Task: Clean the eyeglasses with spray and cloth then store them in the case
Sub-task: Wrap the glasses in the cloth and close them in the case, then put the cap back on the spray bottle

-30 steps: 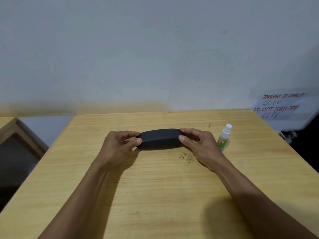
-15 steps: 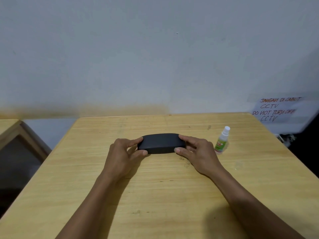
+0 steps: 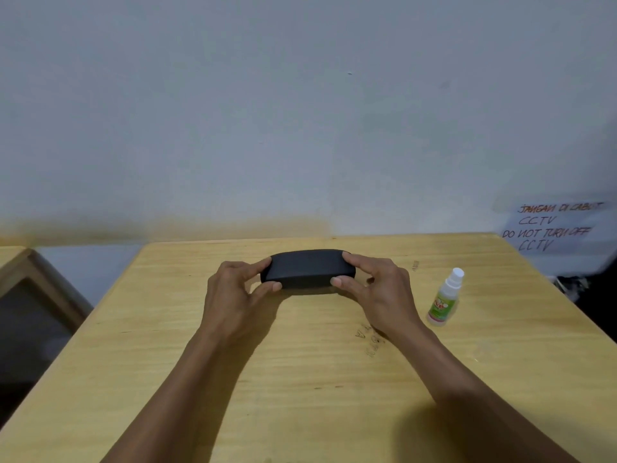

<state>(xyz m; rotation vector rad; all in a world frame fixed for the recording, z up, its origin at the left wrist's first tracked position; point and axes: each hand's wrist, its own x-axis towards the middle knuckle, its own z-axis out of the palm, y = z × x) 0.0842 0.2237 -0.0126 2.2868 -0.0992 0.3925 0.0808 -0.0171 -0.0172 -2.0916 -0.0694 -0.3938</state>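
Note:
A black oval eyeglass case [image 3: 307, 269] lies closed on the wooden table [image 3: 300, 379], near its far middle. My left hand [image 3: 233, 295] grips the case's left end between thumb and fingers. My right hand [image 3: 377, 292] grips its right end the same way. A small white spray bottle [image 3: 444, 299] with a green label stands upright to the right of my right hand, apart from it. No eyeglasses and no cloth are visible.
A grey wall rises just behind the table. A handwritten paper sign [image 3: 554, 228] hangs at the right. A second wooden piece of furniture [image 3: 36, 279] stands to the left, across a gap. The table's right edge drops off beside the bottle.
Both hands have kept their hold on the case, which has moved slightly away from me towards the wall. The thumbs now sit on its front edge. The bottle has not moved.

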